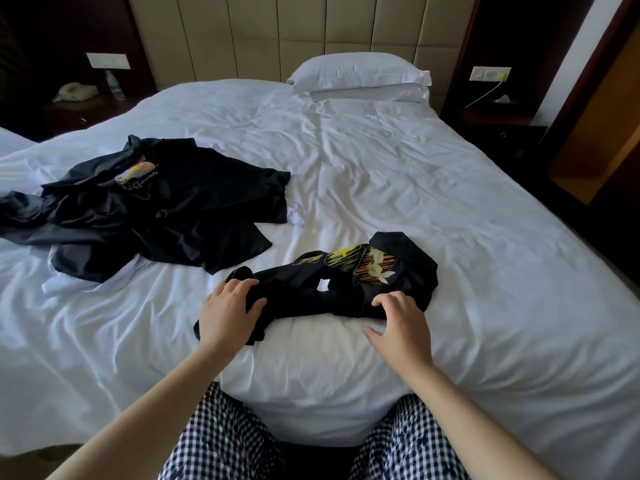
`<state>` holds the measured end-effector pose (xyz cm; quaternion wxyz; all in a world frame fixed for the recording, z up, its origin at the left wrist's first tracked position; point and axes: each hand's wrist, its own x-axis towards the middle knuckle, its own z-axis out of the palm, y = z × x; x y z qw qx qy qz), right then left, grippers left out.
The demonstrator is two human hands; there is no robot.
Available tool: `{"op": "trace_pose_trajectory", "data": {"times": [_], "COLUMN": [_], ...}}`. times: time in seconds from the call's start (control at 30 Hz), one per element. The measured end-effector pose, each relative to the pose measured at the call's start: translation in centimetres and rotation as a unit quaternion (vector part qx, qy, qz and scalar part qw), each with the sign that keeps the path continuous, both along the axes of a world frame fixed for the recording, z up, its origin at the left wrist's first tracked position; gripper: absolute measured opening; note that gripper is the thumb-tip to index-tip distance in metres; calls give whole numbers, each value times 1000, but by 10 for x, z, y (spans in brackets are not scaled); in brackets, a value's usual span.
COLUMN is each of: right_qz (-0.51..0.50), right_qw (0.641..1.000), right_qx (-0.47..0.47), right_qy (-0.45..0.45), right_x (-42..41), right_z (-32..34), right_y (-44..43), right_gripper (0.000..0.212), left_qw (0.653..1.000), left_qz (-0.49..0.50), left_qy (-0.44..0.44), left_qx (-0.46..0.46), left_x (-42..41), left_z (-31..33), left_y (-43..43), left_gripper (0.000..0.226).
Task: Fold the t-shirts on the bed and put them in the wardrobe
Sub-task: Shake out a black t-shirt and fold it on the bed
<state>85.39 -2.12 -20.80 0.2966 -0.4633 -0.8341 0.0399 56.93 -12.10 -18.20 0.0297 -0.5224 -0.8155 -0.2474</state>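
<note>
A crumpled black t-shirt with a yellow and orange print (349, 275) lies near the front edge of the white bed (433, 188). My left hand (228, 311) grips the shirt's left end, fingers curled into the cloth. My right hand (398, 320) lies on the shirt's lower right edge with its fingertips bent onto the fabric and the thumb out on the sheet. Further left, a pile of black t-shirts (156, 206) lies spread in a heap, one showing a pale print.
A white pillow (360, 76) leans at the padded headboard. Dark nightstands flank the bed: the left one (79, 109) bears a phone and a bottle, the right one (495, 119) a cable. A wooden opening (602, 133) stands at far right.
</note>
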Motion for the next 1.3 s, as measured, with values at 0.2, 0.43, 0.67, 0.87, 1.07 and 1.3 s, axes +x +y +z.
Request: {"op": "trace_pose_trajectory", "data": {"times": [0.2,0.43,0.67,0.87,1.07,1.3], "right_qz": [-91,-118,-54,-4,18,46], "right_qw": [991,976,918,917,924,917], "right_qx": [-89,-140,-269,-283,-282,-250], "right_qy": [30,121,285,281,259,307], "right_x": [-14,-11,-8,5,26,31], "right_z": [12,41,94,138,202,272], "right_y": [4,1,0,1,3,15], "right_gripper": [20,20,8,10,14,12], "left_qw": [997,977,909,923,923,884], "left_qz": [36,6,-34,-72,-116,-160], "left_qy": [-59,-215,-409,-373,-355,-408], "left_qx": [-37,-6,73,61,90,166], "left_x": [-1,-2,17,10,9,20], "left_z": [11,29,71,96,148,226], "left_y": [-4,1,12,13,18,35], "left_gripper": [21,8,5,7,6,6]}}
